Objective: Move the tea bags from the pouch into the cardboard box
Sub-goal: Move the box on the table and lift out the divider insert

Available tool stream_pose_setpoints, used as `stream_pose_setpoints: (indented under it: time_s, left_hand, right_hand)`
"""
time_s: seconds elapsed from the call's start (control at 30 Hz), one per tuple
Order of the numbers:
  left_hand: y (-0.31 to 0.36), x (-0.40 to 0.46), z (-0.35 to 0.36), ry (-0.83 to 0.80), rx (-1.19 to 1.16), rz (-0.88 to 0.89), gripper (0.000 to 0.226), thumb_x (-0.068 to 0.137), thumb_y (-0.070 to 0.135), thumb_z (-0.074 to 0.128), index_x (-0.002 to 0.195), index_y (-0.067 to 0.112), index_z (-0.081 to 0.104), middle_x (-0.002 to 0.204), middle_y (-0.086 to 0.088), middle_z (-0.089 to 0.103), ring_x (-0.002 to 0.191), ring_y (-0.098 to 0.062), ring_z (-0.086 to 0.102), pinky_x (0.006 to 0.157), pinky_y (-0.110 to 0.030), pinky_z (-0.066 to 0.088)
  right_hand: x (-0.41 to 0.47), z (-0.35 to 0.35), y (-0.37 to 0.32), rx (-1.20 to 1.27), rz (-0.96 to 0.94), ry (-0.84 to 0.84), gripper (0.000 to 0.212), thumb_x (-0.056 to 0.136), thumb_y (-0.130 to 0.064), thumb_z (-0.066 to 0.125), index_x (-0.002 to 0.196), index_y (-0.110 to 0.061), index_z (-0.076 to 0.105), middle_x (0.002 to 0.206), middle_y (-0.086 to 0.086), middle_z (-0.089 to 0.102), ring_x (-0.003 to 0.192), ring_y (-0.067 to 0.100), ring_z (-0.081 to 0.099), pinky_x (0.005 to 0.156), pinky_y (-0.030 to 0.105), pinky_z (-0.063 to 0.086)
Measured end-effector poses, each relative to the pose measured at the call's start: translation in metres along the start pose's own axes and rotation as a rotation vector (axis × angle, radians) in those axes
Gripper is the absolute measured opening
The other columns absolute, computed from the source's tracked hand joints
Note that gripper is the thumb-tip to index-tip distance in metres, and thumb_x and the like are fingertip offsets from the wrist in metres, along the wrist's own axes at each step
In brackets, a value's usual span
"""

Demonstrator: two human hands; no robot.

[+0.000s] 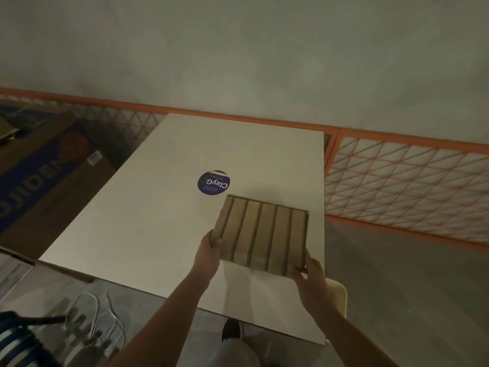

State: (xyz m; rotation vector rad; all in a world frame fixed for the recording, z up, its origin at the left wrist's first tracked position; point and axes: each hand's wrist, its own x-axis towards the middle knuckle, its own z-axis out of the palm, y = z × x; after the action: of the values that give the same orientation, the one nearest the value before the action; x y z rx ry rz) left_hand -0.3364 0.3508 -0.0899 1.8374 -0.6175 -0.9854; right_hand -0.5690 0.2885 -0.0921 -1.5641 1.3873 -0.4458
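**Box held over the table in both hands**

You stood at a white table [158, 234] that filled the middle of the view. A large brown carton [39, 181] sat on the floor to its left, white cables [100, 321] lay near you on the left, and a round purple sticker [213, 181] marked the tabletop. You held the box [262, 233], a flat cardboard tray split into long compartments, just near and right of the sticker. Your left hand [209, 250] had its fingers closed on the box's near-left corner; your right hand [308, 271] gripped its near-right corner. I could not tell whether any tea bags lay inside; the frame was too dim.
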Motion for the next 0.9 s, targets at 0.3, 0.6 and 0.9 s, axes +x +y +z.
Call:
stream_pose_setpoints:
  time_s: [0.3, 0.6, 0.9]
  left_hand:
    - [0.031, 0.053, -0.035, 0.014, -0.117, 0.112, 0.043, 0.086, 0.054, 0.061, 0.109, 0.018, 0.060, 0.108, -0.018, 0.067, 0.099, -0.030, 0.066, 0.084, -0.032, 0.059]
    - [0.076, 0.179, -0.092, -0.044, -0.132, 0.103, 0.058, 0.077, 0.017, 0.077, 0.127, 0.002, 0.052, 0.115, -0.017, 0.064, 0.101, -0.028, 0.065, 0.079, -0.029, 0.058]
    - [0.097, 0.303, -0.114, -0.112, -0.003, 0.116, 0.050, 0.092, 0.011, 0.069, 0.136, 0.001, 0.047, 0.127, -0.021, 0.060, 0.119, -0.038, 0.060, 0.091, -0.043, 0.054]
  right_hand:
    - [0.061, 0.010, -0.053, 0.033, -0.128, -0.035, 0.065, 0.092, -0.013, 0.061, 0.149, -0.021, 0.030, 0.123, 0.001, 0.040, 0.108, 0.015, 0.049, 0.082, 0.015, 0.040]
    - [0.153, 0.061, -0.128, 0.046, -0.134, 0.058, 0.061, 0.091, -0.004, 0.057, 0.147, -0.018, 0.037, 0.116, 0.003, 0.044, 0.103, 0.018, 0.051, 0.081, 0.018, 0.039]
    - [0.253, 0.105, -0.174, 0.021, -0.060, 0.175, 0.049, 0.097, -0.004, 0.046, 0.144, -0.016, 0.042, 0.117, 0.006, 0.046, 0.097, 0.021, 0.054, 0.079, 0.024, 0.041]
